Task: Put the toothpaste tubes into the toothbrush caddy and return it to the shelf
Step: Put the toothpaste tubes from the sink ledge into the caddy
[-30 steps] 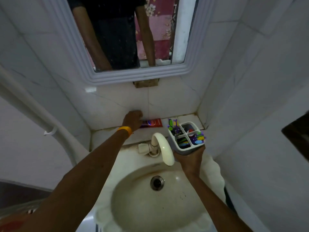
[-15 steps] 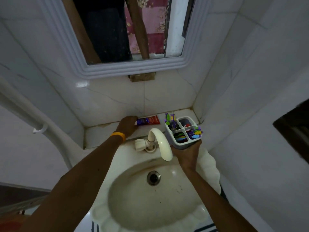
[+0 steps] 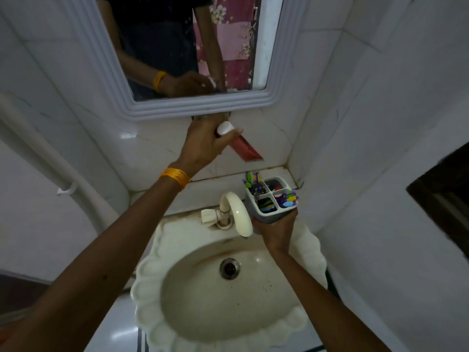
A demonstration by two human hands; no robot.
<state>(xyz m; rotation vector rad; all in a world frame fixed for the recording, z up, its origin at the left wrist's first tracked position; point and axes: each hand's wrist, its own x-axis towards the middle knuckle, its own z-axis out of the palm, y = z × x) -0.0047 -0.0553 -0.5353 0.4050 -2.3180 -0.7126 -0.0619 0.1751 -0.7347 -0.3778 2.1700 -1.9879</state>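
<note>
My left hand (image 3: 203,143) holds a red toothpaste tube (image 3: 245,147) by its white cap end, raised in front of the wall below the mirror, with the flat end pointing down and right. My right hand (image 3: 276,228) grips the base of the white four-compartment toothbrush caddy (image 3: 270,199), held upright just above the sink's back right rim. Several coloured toothbrushes stand in its compartments. The tube hangs above and left of the caddy, apart from it.
A tiled shelf (image 3: 203,194) runs along the wall behind the cream sink (image 3: 228,288). A curved cream tap (image 3: 236,212) stands just left of the caddy. The framed mirror (image 3: 182,59) hangs above. A white pipe (image 3: 50,158) runs down the left wall.
My left hand has picked the red toothpaste tube up off the shelf and lifted it toward the mirror. The caddy in my right hand has barely moved.
</note>
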